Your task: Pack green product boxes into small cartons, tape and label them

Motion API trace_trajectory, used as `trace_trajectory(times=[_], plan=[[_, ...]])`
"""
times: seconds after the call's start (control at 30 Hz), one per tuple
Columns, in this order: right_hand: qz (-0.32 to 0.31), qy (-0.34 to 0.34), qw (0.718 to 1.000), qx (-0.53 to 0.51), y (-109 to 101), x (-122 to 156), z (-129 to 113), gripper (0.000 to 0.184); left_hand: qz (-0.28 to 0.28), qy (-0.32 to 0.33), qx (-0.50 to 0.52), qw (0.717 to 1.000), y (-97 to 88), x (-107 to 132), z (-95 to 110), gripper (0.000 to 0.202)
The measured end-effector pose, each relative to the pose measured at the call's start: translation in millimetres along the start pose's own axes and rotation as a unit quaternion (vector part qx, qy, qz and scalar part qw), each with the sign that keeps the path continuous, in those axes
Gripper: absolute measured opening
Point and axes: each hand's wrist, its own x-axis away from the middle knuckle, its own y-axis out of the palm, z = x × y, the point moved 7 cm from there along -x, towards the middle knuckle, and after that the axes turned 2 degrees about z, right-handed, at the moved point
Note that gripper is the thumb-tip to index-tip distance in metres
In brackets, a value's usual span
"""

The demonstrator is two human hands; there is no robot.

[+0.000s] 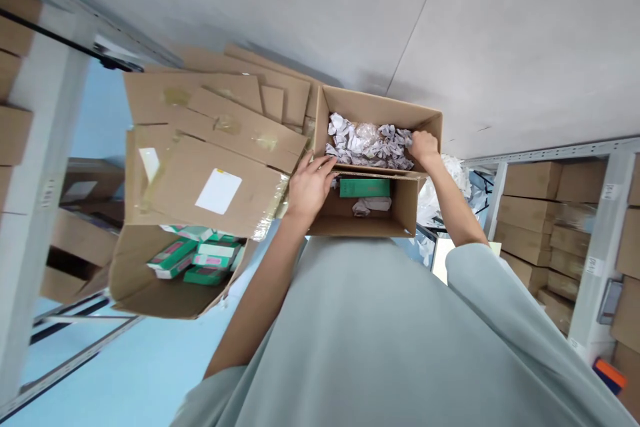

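Observation:
An open cardboard box [380,101] holds crumpled white paper [345,137] and a clear plastic-wrapped item [367,132] nestled in it. My right hand [425,147] reaches over the box's right end, fingers curled into the paper at that side. My left hand [311,183] lies at the box's near left corner, fingers stretched out over the rim. Just nearer to me is a second open cardboard box [360,225]. Inside it are a green box [365,187] and a piece of crumpled paper [373,206].
Flattened cardboard [185,180] is stacked at the left. Below it, a large open carton [150,297] contains several green-and-white packages [173,257]. Shelving with cardboard boxes [530,213] stands at the right, a grey wall [325,7] behind. Loose white paper [433,197] lies beside my right arm.

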Motion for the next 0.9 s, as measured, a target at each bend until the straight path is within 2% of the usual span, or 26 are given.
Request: trace_trajectory(times=[0.07, 0.13, 0.2, 0.27, 0.37, 0.43, 0.5, 0.63, 0.7, 0.77, 0.83, 0.9], plan=[[0.059, 0.040, 0.997, -0.022, -30.1, 41.0, 12.1, 0.034, -0.001, -0.001, 0.003, 1.000, -0.4, -1.2, 1.7, 0.048], [0.119, 0.018, 0.989, -0.090, -58.8, 95.2, 13.2, 0.036, 0.002, 0.000, 0.005, 1.000, -1.0, -2.6, 3.1, 0.048], [0.136, -0.013, 0.979, -0.151, -73.6, 148.6, 6.2, 0.038, 0.005, 0.002, 0.004, 1.000, -1.3, -3.5, 3.6, 0.048], [0.101, -0.046, 0.974, -0.198, -68.4, 186.8, -9.7, 0.037, 0.006, 0.003, 0.003, 1.000, -0.9, -4.0, 3.2, 0.048], [0.021, -0.082, 0.971, -0.222, -36.9, 207.7, -39.5, 0.031, 0.006, 0.002, -0.001, 1.000, -0.1, -3.8, 1.8, 0.048], [0.000, -0.075, 0.978, -0.193, -17.4, 203.2, -50.2, 0.030, 0.008, 0.001, -0.004, 1.000, 0.0, -3.3, 1.1, 0.047], [0.005, -0.068, 0.984, -0.163, -10.0, 192.6, -52.0, 0.032, 0.008, 0.003, -0.006, 1.000, 0.0, -2.6, 1.1, 0.047], [0.044, -0.091, 0.983, -0.155, -29.7, 154.6, -40.5, 0.037, 0.002, 0.005, -0.006, 1.000, 1.2, -0.9, 2.2, 0.048], [0.055, -0.096, 0.985, -0.134, -40.7, 117.5, -34.3, 0.038, 0.000, 0.001, -0.006, 1.000, 1.7, -0.6, 1.8, 0.049], [0.035, -0.102, 0.990, -0.095, -38.9, 68.8, -35.7, 0.038, 0.002, -0.005, -0.011, 1.000, 2.1, -0.6, 0.9, 0.049], [-0.033, -0.120, 0.992, -0.034, -19.3, 18.9, -47.9, 0.041, 0.003, -0.008, -0.017, 1.000, 2.8, -0.9, 0.1, 0.048], [-0.112, -0.145, 0.983, 0.017, 9.6, -20.2, -66.4, 0.049, 0.004, -0.009, -0.021, 1.000, 3.7, -1.2, -0.4, 0.047]])
